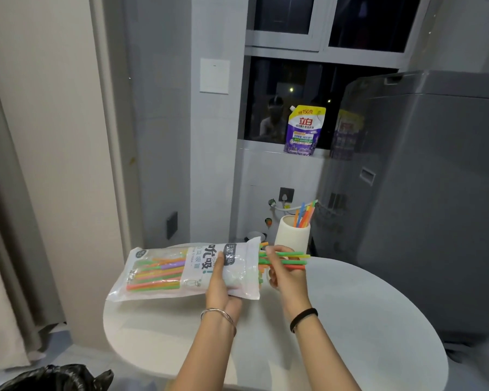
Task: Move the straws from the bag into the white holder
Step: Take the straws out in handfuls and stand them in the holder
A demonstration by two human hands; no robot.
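The straws (pixel 291 259) are light, thin plastic and probably slippery as a bunch, so I'd pinch them by the ends poking out of the bag (pixel 164 272). The right hand (pixel 283 275) has its grip closed on a few green and orange ones there, while the left hand (pixel 219 283) grips the bag's middle over the table (pixel 364 320). The white holder (pixel 291 235) sits just behind, a few already in it.
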